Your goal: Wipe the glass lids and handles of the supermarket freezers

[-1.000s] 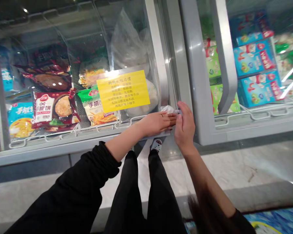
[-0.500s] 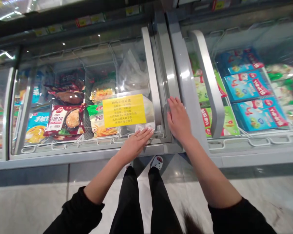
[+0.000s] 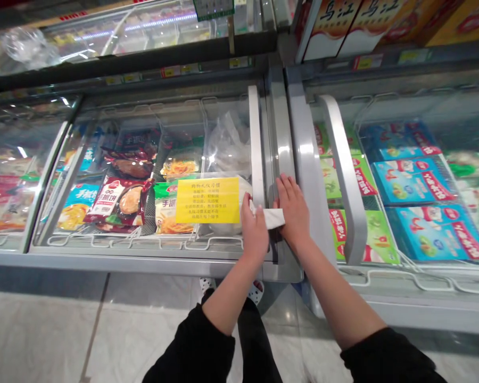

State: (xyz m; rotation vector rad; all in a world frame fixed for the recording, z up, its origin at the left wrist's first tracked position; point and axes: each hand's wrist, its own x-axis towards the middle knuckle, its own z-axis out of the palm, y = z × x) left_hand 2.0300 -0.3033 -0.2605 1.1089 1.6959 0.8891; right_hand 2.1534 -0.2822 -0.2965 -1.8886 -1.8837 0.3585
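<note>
My left hand (image 3: 254, 231) is closed around a crumpled white tissue (image 3: 274, 218), at the lower end of the freezer lid's silver handle (image 3: 256, 146). The tissue sticks out to the right and reaches my right hand (image 3: 292, 213). That hand lies with its fingers stretched out on the grey frame (image 3: 283, 141) between two chest freezers; whether its thumb touches the tissue I cannot tell. Left of my left hand, a yellow printed sign (image 3: 207, 201) is on the glass lid.
Under the glass lie red bags (image 3: 117, 202) and blue bags (image 3: 77, 205) of frozen food. In the right freezer, blue boxes (image 3: 403, 181) lie beyond a curved handle (image 3: 341, 175). Brown-and-white cartons (image 3: 333, 26) stand behind. Pale tiles (image 3: 143, 319) cover the floor.
My left hand has gone from lying flat on the tissue over the glass to gripping it, up and right at the handle. My right hand stays on the frame. The view has shifted.
</note>
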